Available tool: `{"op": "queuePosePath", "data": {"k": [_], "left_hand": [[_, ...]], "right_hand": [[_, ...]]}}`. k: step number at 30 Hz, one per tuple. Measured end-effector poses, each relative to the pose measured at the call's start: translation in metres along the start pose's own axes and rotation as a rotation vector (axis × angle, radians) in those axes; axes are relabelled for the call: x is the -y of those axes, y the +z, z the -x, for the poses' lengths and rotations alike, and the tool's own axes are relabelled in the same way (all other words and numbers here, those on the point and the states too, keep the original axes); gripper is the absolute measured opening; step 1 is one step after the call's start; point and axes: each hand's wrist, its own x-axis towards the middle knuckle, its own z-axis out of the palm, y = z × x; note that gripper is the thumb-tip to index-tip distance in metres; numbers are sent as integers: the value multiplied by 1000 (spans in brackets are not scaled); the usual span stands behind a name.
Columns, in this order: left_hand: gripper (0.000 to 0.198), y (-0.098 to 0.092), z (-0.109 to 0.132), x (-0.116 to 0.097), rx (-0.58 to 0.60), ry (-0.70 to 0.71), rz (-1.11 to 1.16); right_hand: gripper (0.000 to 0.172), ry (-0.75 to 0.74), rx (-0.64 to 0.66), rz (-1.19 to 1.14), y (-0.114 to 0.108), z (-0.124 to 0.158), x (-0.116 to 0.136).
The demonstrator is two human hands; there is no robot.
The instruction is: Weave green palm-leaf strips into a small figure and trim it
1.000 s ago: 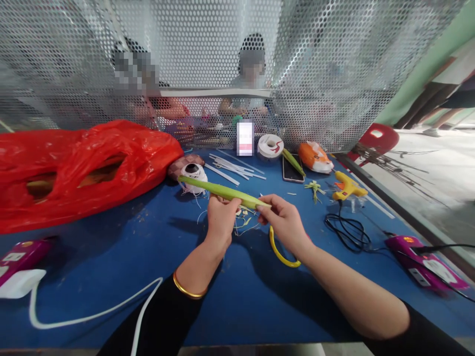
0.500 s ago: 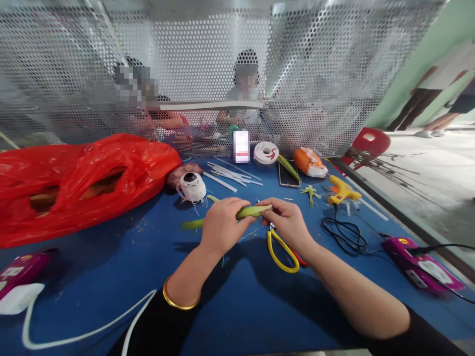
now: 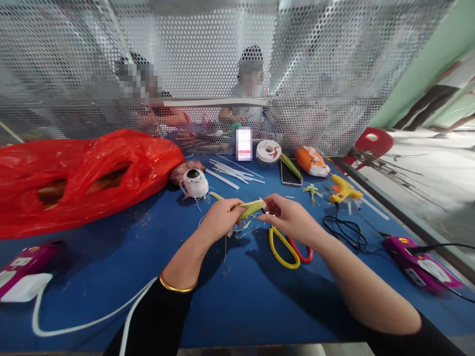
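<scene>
A folded green leaf strip [image 3: 251,208] is pinched in my left hand [image 3: 221,217], its pale tip pointing right. Close to that tip, my right hand [image 3: 284,215] has its thumb and fingers curled; whether anything is between them is too small to tell. Scissors with one yellow and one red handle [image 3: 284,249] lie under and beside my right hand. Thin fibres and leaf scraps [image 3: 237,230] are scattered below the leaf. A ball of white string [image 3: 195,185] sits to the left, and white strips [image 3: 232,171] lie beyond my hands.
A red plastic bag [image 3: 148,153] covers the left back. At the back stand a lit phone [image 3: 244,144] and a tape roll [image 3: 268,151]. A yellow glue gun [image 3: 345,189] and purple power strip [image 3: 421,264] with cables are right. People are behind the perforated screen [image 3: 208,54].
The leaf now shows a broader, paler side, and its long left end no longer sticks out past my left hand. My right fingers have moved slightly off its tip.
</scene>
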Motion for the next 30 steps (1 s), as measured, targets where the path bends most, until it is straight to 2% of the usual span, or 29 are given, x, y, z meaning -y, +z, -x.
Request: {"op": "queuePosePath", "data": {"k": [3, 5, 7, 9, 13, 17, 19, 21, 23, 25, 26, 30], "left_hand": [[24, -5, -1, 4, -77, -30, 24], [24, -7, -3, 6, -105, -55, 47], [24, -9, -4, 7, -127, -69, 66], [25, -10, -5, 8, -144, -76, 85], [25, -13, -4, 6, -154, -93, 103], [23, -15, -3, 6, -160, -104, 129], [22, -16, -4, 6, -179, -110, 154], [22, -18, -4, 6, -205, -118, 175], [23, -20, -4, 5, -220, -131, 190], [25, -22, -3, 4, -221, -150, 207], [26, -23, -3, 4, -220, -159, 220], [28, -28, -3, 4, -229, -165, 259]], "right_hand": [[27, 101, 178, 484, -15, 19, -2], [33, 172, 298, 581, -15, 33, -6], [52, 171, 310, 600, -8, 44, -10], [63, 182, 298, 644, 2, 50, -12], [63, 267, 248, 651, 15, 48, -15], [60, 405, 203, 520, 8, 45, -26], [59, 424, 155, 439, 3, 47, -33], [60, 352, 73, 213, 2, 48, -36], [65, 256, 14, -179, 5, 47, -34], [69, 217, 13, -553, 12, 45, -28], [70, 219, 23, -664, 16, 44, -24], [71, 219, 94, -714, 24, 43, -14]]}}
